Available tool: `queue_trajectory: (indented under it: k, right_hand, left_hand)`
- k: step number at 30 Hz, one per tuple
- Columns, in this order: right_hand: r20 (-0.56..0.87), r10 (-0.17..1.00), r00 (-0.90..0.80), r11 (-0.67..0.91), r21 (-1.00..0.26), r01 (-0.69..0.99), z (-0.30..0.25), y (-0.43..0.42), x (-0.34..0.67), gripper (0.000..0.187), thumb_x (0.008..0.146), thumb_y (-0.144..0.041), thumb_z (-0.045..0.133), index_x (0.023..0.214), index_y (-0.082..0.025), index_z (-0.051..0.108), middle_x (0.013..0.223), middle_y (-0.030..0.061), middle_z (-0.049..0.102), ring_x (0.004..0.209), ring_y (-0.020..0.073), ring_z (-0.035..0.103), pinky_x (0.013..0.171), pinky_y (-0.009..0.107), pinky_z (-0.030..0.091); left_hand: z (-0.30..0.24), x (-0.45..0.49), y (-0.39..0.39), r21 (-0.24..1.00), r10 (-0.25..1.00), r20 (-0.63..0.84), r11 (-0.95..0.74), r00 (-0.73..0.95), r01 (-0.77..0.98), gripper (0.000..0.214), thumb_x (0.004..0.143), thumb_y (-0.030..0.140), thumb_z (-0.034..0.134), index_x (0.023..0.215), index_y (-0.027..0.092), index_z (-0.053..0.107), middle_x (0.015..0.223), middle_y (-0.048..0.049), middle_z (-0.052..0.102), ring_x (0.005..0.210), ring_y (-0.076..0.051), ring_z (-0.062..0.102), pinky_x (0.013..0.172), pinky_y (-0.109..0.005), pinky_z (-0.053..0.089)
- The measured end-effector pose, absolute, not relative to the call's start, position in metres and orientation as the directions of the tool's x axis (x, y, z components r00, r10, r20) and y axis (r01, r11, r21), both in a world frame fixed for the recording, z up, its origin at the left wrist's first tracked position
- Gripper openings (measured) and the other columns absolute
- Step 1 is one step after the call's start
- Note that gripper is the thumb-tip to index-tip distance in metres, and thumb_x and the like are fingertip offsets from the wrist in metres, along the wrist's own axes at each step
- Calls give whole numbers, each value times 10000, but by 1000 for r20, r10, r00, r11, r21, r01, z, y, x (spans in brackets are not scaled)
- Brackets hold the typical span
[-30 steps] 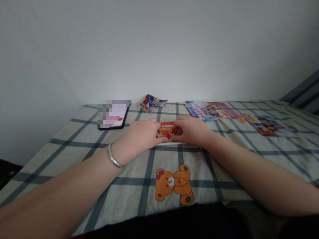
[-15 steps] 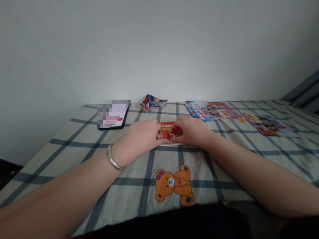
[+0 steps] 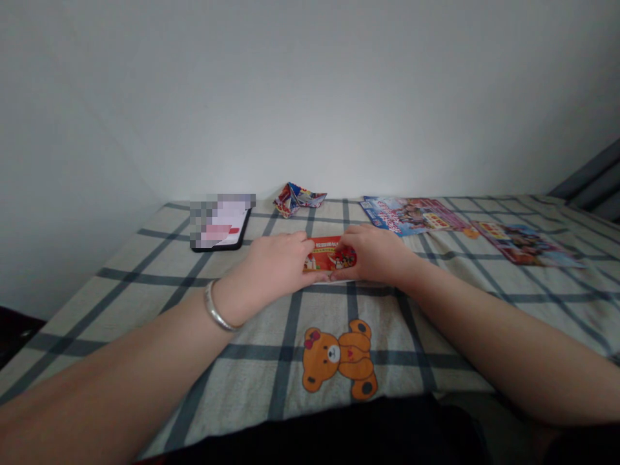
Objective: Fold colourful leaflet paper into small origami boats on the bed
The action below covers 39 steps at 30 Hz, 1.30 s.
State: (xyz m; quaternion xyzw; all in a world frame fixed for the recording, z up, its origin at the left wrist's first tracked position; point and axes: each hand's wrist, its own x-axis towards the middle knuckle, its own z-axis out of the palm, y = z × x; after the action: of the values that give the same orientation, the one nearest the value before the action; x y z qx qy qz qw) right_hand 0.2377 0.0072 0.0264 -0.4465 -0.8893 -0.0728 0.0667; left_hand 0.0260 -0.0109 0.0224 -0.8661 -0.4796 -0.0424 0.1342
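A red printed paper, folded to a narrow strip with a white edge toward me, lies on the checked tablecloth. My left hand grips its left part, fingers curled over the far side and thumb along the near edge. On its right part my right hand is closed in the same way. The two thumbs nearly meet at the middle of the near edge. Both ends of the paper are hidden under my hands.
Behind my left hand lies a phone with its screen lit. A crumpled colourful paper stands near the wall. Printed flyers lie at the back right, with another flyer beside them. The cloth carries a printed bear.
Both hands keep their hold on the red paper, almost unmoved. The view has shifted very slightly.
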Motion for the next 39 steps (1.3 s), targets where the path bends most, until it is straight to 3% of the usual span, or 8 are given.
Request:
queue_trajectory:
  k: [6,20,26,33,39]
  right_hand:
    - [137,782,-608,607,56,793,28,10,240,578,735,-700,631,1036,-208,665,1054,79,660,971,251,601,761,336,460]
    - [110,802,-588,585,64,809,30,11,251,616,707,-706,651,1082,-217,652,1125,78,648,1005,263,598,775,348,471]
    - [80,788,-611,611,23,791,30,16,258,600,704,-670,683,1087,-208,667,1103,81,648,1005,252,596,809,343,474]
    - [73,772,-631,630,33,776,33,18,263,616,705,-650,693,1128,-204,668,1138,94,655,1058,282,576,907,396,450]
    - [52,763,-645,644,32,764,34,20,271,603,710,-597,721,1175,-218,660,1193,93,645,1101,293,563,959,427,431]
  left_hand:
    - [25,15,-6,-109,804,143,-566,577,817,465,813,593,600,1076,210,618,986,-64,641,891,-242,612,665,-321,433]
    - [22,5,-2,-96,776,110,-614,622,783,474,831,566,589,1124,194,578,1130,-89,623,997,-258,607,828,-356,473]
    - [27,-2,1,-19,796,30,-604,604,797,508,812,553,619,1176,201,574,1223,-93,581,1045,-248,589,848,-328,472]
    - [26,-17,11,67,721,2,-692,693,719,599,838,552,599,1298,175,523,1325,-125,530,1201,-250,518,1040,-348,388]
    - [29,-19,13,105,707,-7,-702,707,704,595,823,528,621,1295,174,538,1363,-136,527,1245,-250,505,1059,-355,383]
